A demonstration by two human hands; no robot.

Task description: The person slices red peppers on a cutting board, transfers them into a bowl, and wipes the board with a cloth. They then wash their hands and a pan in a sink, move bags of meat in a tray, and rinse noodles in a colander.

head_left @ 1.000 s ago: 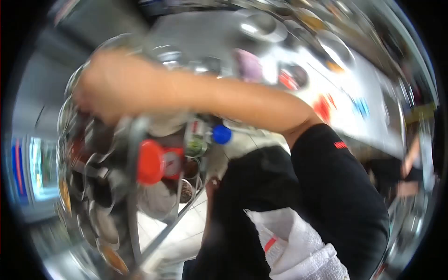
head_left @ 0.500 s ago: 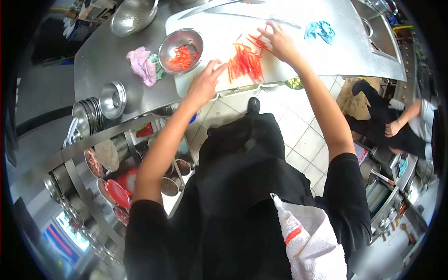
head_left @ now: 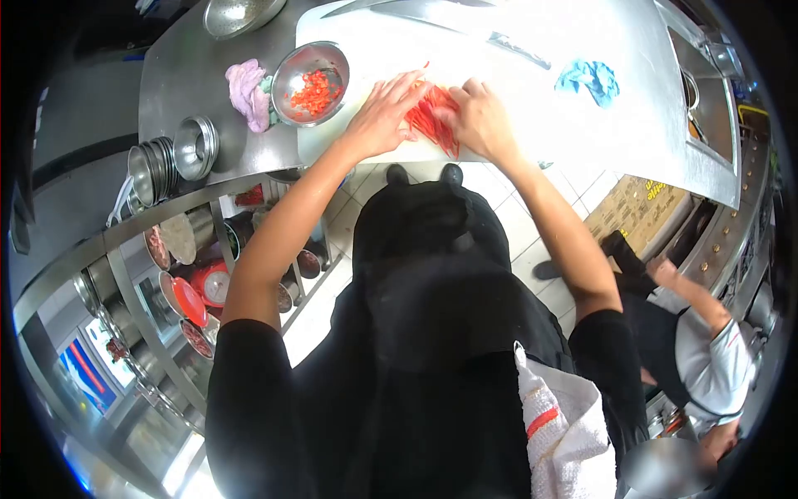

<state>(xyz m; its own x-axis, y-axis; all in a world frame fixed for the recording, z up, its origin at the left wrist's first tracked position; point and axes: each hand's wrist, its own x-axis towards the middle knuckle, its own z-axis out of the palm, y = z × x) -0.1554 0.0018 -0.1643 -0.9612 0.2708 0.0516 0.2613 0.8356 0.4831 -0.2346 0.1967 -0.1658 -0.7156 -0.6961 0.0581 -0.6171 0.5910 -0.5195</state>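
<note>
Two hands were at the thin red strips [head_left: 432, 112], which lay in a loose heap near the front edge of the white board [head_left: 540, 125]. The left hand [head_left: 382, 116] was open, its fingers long and the thumb apart, beside the left side of the heap. The right hand [head_left: 482, 121] was bent over the other side with its fingertips down; whether they pinched some strips, I could not tell.

The strips looked light, a little springy and probably wet, so they would slide easily. It seemed best to take them low, from both sides, with a soft pressure (a hard squeeze might bruise them).

The board looked smooth, and a knife [head_left: 519, 50] rested behind the heap. At the left, a steel bowl [head_left: 291, 71] with small red bits [head_left: 314, 93] overlapped the board's edge, next to a pink cloth [head_left: 248, 93]. A blue cloth [head_left: 590, 81] lay to the right. Below was a tiled floor [head_left: 511, 224], and a co-worker [head_left: 711, 358] was at the right.
</note>
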